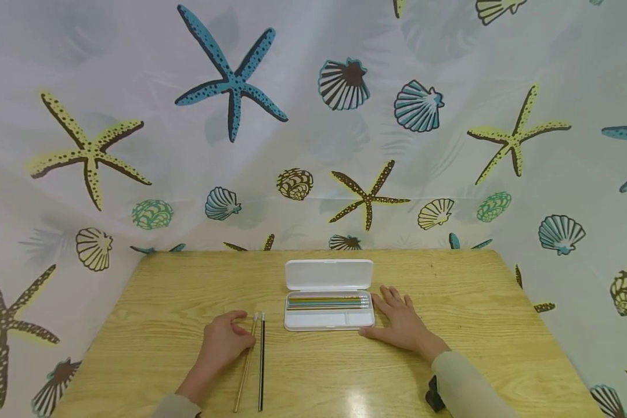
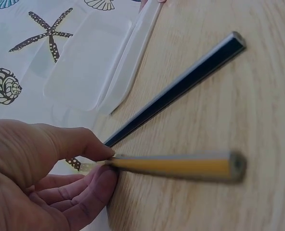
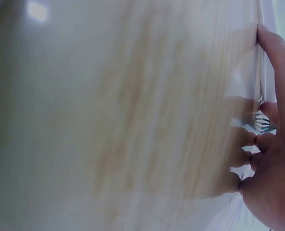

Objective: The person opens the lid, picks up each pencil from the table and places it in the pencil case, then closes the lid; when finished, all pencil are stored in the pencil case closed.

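Observation:
My left hand [image 1: 223, 341] pinches a yellow-gold pencil [image 2: 181, 166] between thumb and fingers. In the head view the pencil slants toward the near table edge, its eraser end pointing away from me. Just right of it a black pencil [image 1: 262, 366] lies on the table, also with its eraser end away. A white pencil case [image 1: 313, 320] stands beyond, its lid [image 1: 329, 274] raised at the back. Several pencils [image 1: 324, 303] in different colours lie side by side in its rear part. My right hand [image 1: 403, 323] rests at the case's right end, fingers spread, thumb at the front corner.
The wooden table [image 1: 480, 325] reaches back to a white curtain [image 1: 303, 139] printed with starfish and shells. A small compartment [image 1: 359, 319] sits in the front right of the case. A black device [image 1: 435, 395] is by the right sleeve.

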### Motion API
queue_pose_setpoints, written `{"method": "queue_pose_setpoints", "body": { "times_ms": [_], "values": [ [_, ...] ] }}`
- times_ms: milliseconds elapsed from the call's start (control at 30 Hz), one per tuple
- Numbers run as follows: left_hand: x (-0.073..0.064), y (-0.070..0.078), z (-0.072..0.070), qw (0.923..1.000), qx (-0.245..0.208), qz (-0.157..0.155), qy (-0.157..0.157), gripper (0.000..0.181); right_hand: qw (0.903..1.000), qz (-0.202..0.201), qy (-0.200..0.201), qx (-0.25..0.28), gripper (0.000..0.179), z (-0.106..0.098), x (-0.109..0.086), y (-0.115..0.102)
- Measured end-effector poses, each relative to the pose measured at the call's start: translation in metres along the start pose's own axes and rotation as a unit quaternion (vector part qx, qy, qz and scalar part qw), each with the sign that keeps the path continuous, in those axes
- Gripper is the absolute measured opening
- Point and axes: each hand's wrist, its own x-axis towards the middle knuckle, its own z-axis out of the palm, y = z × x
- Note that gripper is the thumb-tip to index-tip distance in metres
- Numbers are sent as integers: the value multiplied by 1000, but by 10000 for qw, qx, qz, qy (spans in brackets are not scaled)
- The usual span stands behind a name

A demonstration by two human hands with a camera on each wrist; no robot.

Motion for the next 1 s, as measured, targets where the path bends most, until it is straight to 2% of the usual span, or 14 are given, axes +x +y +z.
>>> {"method": "queue_pose_setpoints", "body": {
  "times_ms": [167, 333, 467, 600, 767, 833, 1000],
  "values": [
    [3, -6, 0, 9991, -374, -176, -131, 63, 10000, -3, 7, 1, 101, 1, 0, 0],
    [8, -20, -3, 9959, -804, -329, -259, 47, 10000, -13, 16, -39, 101, 2, 1, 0],
    [11, -25, -10, 9924, -1102, -294, -463, 36, 10000, -19, 24, -50, 101, 1, 0, 0],
    [11, -24, -15, 9879, -1366, -215, -700, 33, 10000, -21, 19, 1, 101, -1, -1, -2],
    [11, -21, -15, 9763, -1947, -185, -927, 34, 10000, -11, -4, 35, 101, -1, -1, -2],
    [12, -18, -15, 9739, -2054, -125, -961, 33, 10000, -19, -7, 44, 101, -1, -1, -2],
    [14, -9, -15, 9790, -1786, 147, -975, 28, 10000, -23, -41, 34, 101, -1, -3, -2]
  ]
}}
